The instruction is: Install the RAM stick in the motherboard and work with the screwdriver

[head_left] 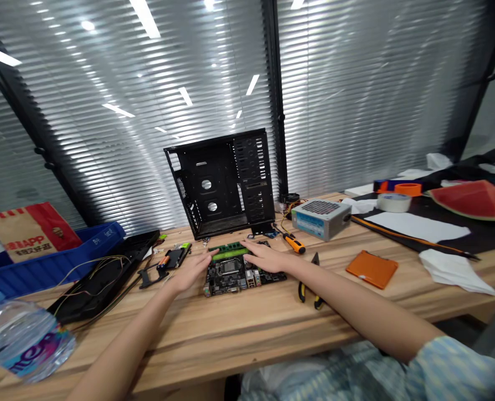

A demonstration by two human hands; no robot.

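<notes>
Left hand (191, 271) and right hand (266, 257), fingers spread and not closed, rest at opposite ends of a long green memory stick (229, 251) lying crosswise along a black motherboard (220, 284).

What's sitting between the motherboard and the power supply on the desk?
In the head view, an orange-handled screwdriver lies on the wooden desk between the motherboard and the power supply.
</notes>
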